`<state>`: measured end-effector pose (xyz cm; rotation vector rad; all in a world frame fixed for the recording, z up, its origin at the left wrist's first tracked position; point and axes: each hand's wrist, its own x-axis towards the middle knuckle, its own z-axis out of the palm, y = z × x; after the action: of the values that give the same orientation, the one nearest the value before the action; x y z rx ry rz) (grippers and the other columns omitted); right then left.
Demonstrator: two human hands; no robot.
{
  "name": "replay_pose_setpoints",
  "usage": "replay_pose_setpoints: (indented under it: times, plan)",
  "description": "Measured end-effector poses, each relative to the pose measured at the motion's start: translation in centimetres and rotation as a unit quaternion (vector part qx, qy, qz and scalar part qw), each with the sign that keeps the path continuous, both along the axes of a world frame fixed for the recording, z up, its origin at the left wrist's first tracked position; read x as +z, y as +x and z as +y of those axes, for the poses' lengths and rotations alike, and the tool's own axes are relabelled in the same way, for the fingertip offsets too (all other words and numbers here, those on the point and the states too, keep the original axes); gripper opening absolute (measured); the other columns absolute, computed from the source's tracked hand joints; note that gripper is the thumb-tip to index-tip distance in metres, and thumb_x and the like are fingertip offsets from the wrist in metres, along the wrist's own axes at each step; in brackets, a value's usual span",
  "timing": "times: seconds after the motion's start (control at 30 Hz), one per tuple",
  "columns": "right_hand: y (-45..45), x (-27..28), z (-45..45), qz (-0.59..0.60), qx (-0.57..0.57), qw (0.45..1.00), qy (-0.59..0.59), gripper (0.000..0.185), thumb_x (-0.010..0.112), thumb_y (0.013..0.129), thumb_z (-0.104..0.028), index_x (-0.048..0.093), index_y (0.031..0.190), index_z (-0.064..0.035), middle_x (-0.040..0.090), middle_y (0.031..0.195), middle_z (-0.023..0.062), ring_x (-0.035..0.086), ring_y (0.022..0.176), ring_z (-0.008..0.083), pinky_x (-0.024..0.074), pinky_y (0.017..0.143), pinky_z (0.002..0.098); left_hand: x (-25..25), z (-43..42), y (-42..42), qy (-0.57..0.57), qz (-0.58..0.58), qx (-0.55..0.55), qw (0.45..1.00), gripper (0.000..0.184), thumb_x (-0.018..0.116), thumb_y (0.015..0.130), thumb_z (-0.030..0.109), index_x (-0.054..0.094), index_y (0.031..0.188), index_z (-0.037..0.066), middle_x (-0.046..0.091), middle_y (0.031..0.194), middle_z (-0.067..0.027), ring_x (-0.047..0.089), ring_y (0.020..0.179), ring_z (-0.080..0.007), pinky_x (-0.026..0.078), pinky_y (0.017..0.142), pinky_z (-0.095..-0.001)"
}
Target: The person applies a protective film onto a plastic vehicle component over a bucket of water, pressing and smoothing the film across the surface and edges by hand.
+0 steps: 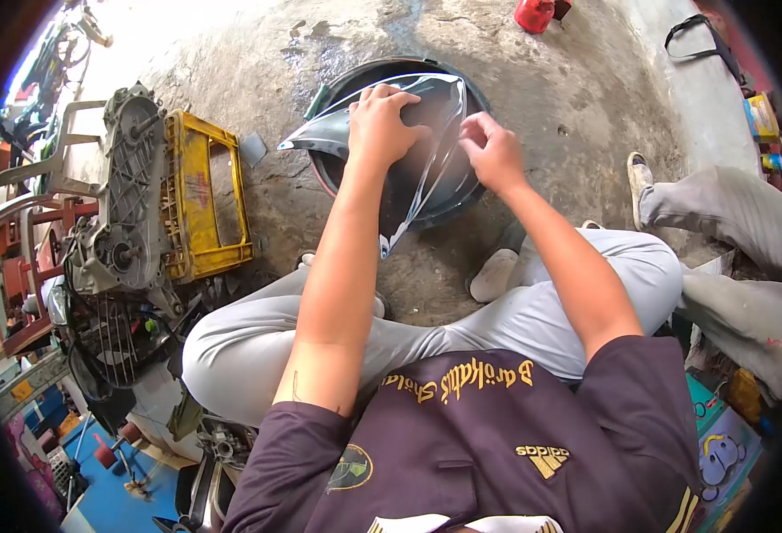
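Observation:
A dark, glossy curved panel with shiny edges [435, 164] lies over a round black basin [478, 191] on the floor in front of me. My left hand [382, 124] rests on the panel's upper left part, its fingers spread. Near the panel's right edge is my right hand [490, 149], its thumb and fingertips pressed together; whether anything small is between them is too blurred to tell. The panel's pointed left corner sticks out past the basin's rim, and its lower tip points towards my legs.
A yellow crate [197, 191] and a metal engine casing [129, 182] stand at the left. A red object [534, 15] is on the concrete floor at the top. At the right, another person's legs [728, 213] extend inward. A black strap [702, 35] lies on the ledge.

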<state>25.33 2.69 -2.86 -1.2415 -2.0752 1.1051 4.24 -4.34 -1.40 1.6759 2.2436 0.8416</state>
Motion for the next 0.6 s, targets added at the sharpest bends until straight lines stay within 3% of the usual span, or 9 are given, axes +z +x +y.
replay_pose_setpoints:
  times: [0.1, 0.2, 0.3, 0.43, 0.6]
  plan:
    - [-0.2, -0.3, 0.4, 0.011, 0.007, 1.000, 0.015, 0.019, 0.073, 0.087, -0.003, 0.068, 0.105, -0.0068, 0.077, 0.087, 0.0092, 0.075, 0.079, 0.0203, 0.0586, 0.074, 0.0350, 0.2, 0.0, 0.1, -0.012, 0.008, 0.002, 1.000, 0.055, 0.094, 0.069, 0.036, 0.080, 0.118, 0.017, 0.069, 0.129, -0.0053, 0.057, 0.131, -0.0284, 0.043, 0.111, -0.0468]
    - [0.0, -0.4, 0.6, 0.039, 0.002, 0.999, -0.004, 0.017, 0.073, 0.088, -0.004, 0.067, 0.103, -0.0079, 0.076, 0.086, 0.0094, 0.076, 0.078, 0.0219, 0.0582, 0.073, 0.0359, -0.2, 0.0, 0.3, 0.035, 0.008, 0.008, 0.999, 0.051, 0.091, 0.064, 0.028, 0.081, 0.112, 0.015, 0.070, 0.123, -0.0048, 0.059, 0.126, -0.0289, 0.044, 0.109, -0.0467]
    - [0.1, -0.7, -0.9, -0.009, 0.012, 0.997, 0.076, 0.017, 0.071, 0.088, -0.002, 0.066, 0.103, -0.0068, 0.075, 0.082, 0.0119, 0.076, 0.076, 0.0238, 0.0579, 0.070, 0.0364, -0.5, 0.0, 0.5, 0.040, 0.009, 0.009, 0.999, 0.050, 0.091, 0.065, 0.028, 0.080, 0.112, 0.014, 0.069, 0.123, -0.0047, 0.059, 0.125, -0.0285, 0.044, 0.109, -0.0468]
    - [-0.2, -0.2, 0.2, 0.035, 0.015, 0.999, 0.039, 0.015, 0.072, 0.089, -0.004, 0.066, 0.103, -0.0067, 0.076, 0.084, 0.0123, 0.076, 0.077, 0.0242, 0.0585, 0.071, 0.0371, -0.3, 0.0, 0.5, 0.038, 0.011, 0.013, 0.999, 0.049, 0.091, 0.066, 0.028, 0.079, 0.112, 0.015, 0.069, 0.122, -0.0044, 0.059, 0.125, -0.0282, 0.044, 0.108, -0.0469]
    - [-0.4, 0.1, -0.7, -0.034, 0.006, 0.996, 0.084, 0.016, 0.071, 0.088, -0.002, 0.065, 0.102, -0.0066, 0.076, 0.085, 0.0134, 0.077, 0.079, 0.0261, 0.0588, 0.072, 0.0376, -0.4, 0.1, 0.4, 0.042, 0.011, 0.009, 0.999, 0.048, 0.091, 0.067, 0.029, 0.079, 0.111, 0.015, 0.069, 0.120, -0.0051, 0.058, 0.125, -0.0284, 0.043, 0.108, -0.0476]
